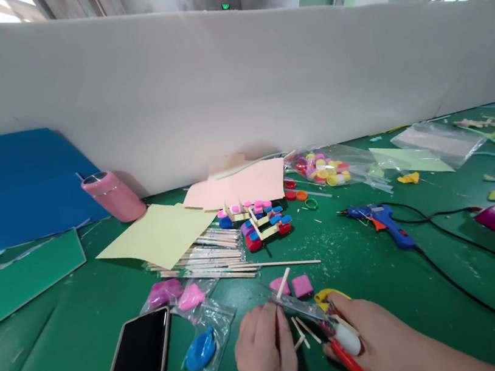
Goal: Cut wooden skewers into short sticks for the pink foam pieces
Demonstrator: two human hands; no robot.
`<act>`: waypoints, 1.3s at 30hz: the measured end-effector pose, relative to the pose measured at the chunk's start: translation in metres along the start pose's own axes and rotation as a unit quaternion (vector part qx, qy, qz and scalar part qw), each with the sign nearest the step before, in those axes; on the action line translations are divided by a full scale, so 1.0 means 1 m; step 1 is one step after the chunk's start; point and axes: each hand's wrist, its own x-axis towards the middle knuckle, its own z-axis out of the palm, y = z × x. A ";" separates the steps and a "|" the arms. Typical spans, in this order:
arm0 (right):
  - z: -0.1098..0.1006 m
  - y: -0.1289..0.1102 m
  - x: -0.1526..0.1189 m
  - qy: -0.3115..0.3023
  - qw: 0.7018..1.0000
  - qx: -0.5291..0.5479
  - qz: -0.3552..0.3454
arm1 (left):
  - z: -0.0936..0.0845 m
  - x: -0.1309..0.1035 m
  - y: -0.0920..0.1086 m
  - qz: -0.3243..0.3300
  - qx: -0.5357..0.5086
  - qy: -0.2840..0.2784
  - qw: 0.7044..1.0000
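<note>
My left hand (265,349) is closed at the bottom centre, pinching a short wooden stick (283,283) that slants up from its fingers. My right hand (374,333) grips a red-handled cutting tool (353,364); a white part shows near the palm. Its metal blade points left and lies across the stick just above my left fingertips. Whether the blade touches the wood I cannot make out. Between the hands lie several cut stick pieces (308,330). Two pink clay blocks (302,286) sit just beyond, and a yellow piece (330,295) is beside my right fingers.
A phone (135,367) and bagged blue clay (200,350) lie left. Wooden sticks (211,258) and small stick-and-clay models (264,223) stand ahead. A blue glue gun (379,219) with a trailing cable lies right. A pink bottle (115,196) leans by the white partition (234,89).
</note>
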 end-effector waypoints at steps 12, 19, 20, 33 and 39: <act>-0.003 0.007 0.002 0.022 0.999 -0.026 -0.026 | -0.013 0.011 0.010 -0.082 -0.026 -0.065 0.994; -0.022 0.009 0.000 0.053 0.996 -0.026 -0.064 | -0.015 0.019 0.003 -0.332 -0.286 -0.033 0.898; -0.026 0.013 -0.001 0.059 0.996 -0.027 -0.056 | -0.014 0.020 -0.001 -0.372 -0.329 0.004 0.868; -0.051 0.095 -0.006 0.194 0.953 -0.216 0.082 | -0.011 0.017 0.002 -0.126 -0.116 -0.114 0.979; -0.046 0.053 -0.013 0.310 0.923 -0.214 -0.076 | -0.004 0.012 0.002 0.027 -0.020 -0.186 0.982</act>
